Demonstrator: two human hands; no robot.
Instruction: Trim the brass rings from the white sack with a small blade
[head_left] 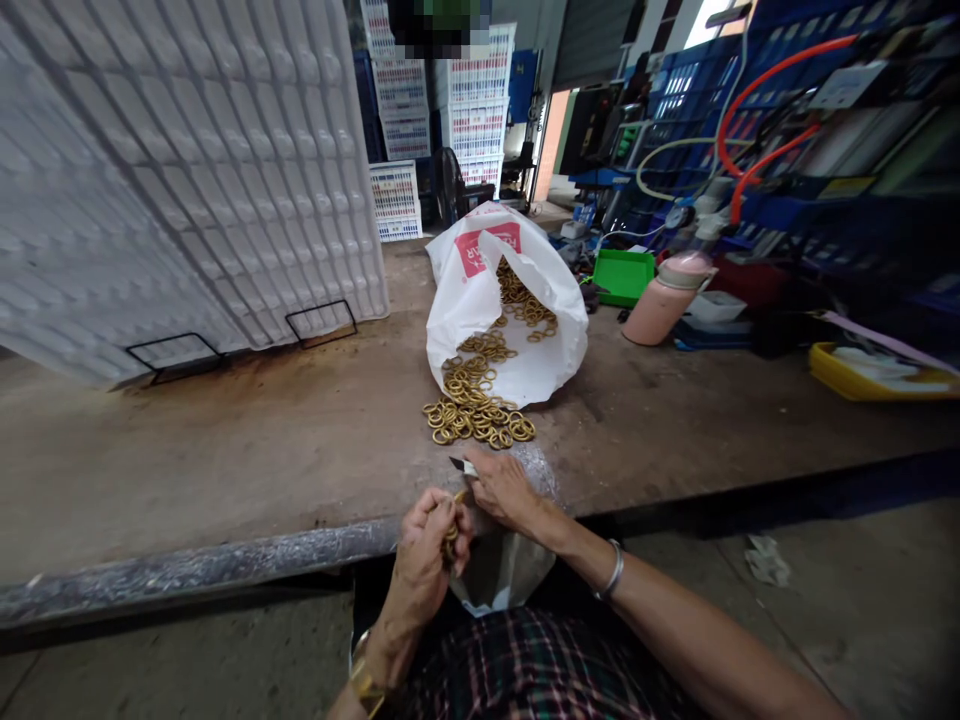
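Observation:
My left hand (pixel 429 555) is closed around a few brass rings (pixel 451 540) at the table's front edge. My right hand (pixel 504 490) grips a small knife (pixel 463 465) whose blade points left, just above the rings in the left hand. A pile of brass rings (pixel 478 410) spills onto the table from a white plastic bag (pixel 547 340) lying open toward me. A clear plastic bag (pixel 499 575) hangs off the table edge over my lap, below both hands.
The worn brown table (pixel 262 440) carries leaning white plastic trays (pixel 172 170) on black wire stands at left. A pink bottle (pixel 664 295), a green tray (pixel 624 275) and a yellow tray (pixel 862 375) sit at right. Stacked crates (pixel 472 100) stand behind.

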